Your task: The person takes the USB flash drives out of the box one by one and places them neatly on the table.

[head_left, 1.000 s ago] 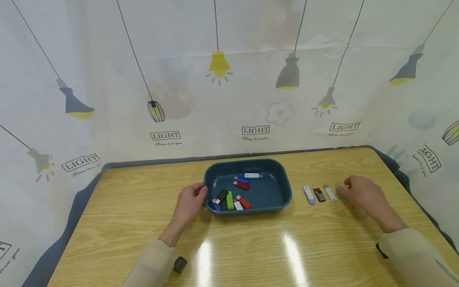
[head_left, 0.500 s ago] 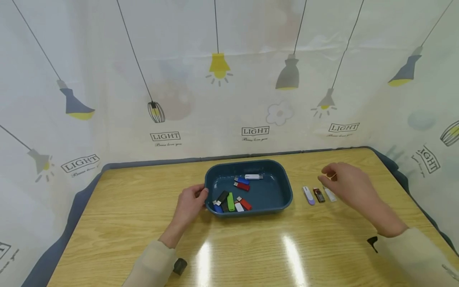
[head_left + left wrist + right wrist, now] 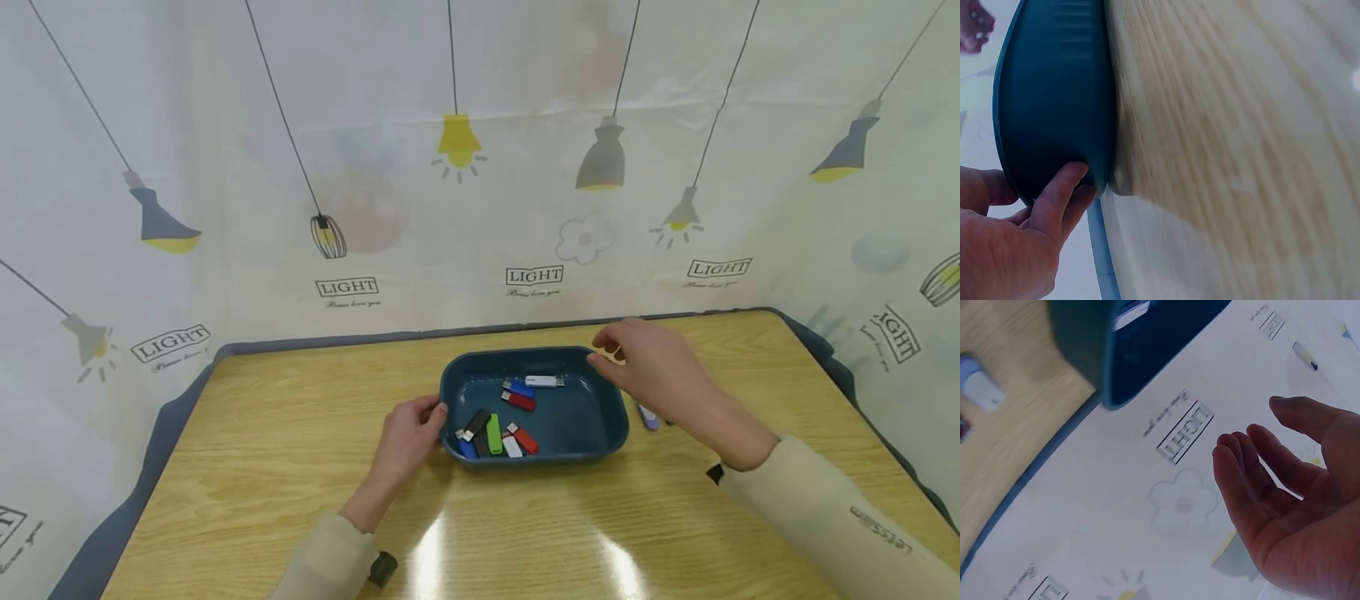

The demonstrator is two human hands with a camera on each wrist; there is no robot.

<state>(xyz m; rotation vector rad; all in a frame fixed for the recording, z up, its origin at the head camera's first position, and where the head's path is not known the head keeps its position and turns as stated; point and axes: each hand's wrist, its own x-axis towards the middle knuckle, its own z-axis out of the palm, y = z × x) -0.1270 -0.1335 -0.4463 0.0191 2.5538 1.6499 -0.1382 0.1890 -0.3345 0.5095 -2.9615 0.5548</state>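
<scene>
My left hand (image 3: 408, 437) grips the left end of a dark blue plastic tray (image 3: 615, 446), thumb at the rim and fingers on its outer wall in the left wrist view. Several USB flash drives lie in the tray: a white one (image 3: 542, 381) and a dark red one (image 3: 518, 401) towards the back, a green one (image 3: 494, 434) and a bright red one (image 3: 525, 438) near the front left. Over the tray's far right corner hovers my right hand (image 3: 660, 367), fingers loosely bent with nothing between them in the right wrist view (image 3: 1297, 500).
A white and lavender flash drive (image 3: 982, 384) lies on the wooden table (image 3: 300, 400) to the right of the tray. My right hand and forearm hide other drives there. A printed cloth (image 3: 480, 225) hangs behind the table's back edge.
My right hand has left the row of drives on the right and moved left to the tray's corner. The tray has shifted slightly right and nearer, with my left hand on it.
</scene>
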